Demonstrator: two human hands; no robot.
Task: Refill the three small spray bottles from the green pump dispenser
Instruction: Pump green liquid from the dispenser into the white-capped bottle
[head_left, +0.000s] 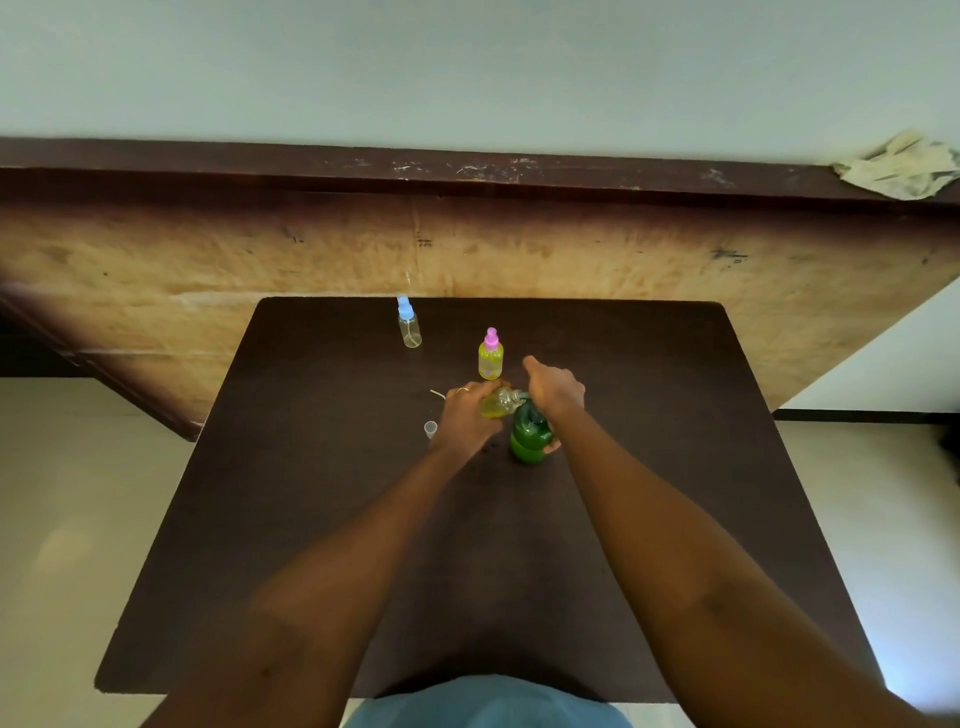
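Left hand (467, 415) gripping bottle (496, 405), right hand (556, 389) holding green dispenser (527, 441), print (490, 367) unreadable

Your view: dim, warm, soft room light. Dark table (322, 519) swallows detail; shadows faint. Pink-capped spray bottle (490, 359) glows brightest. Wide-angle lens bows wooden ledge (208, 163) toward edges. Your forearms (701, 561) go soft near bottom.

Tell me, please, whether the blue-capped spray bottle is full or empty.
Empty, it seems: the blue-capped bottle looks clear throughout, unlike the pink-capped bottle, which shows yellow-green liquid.
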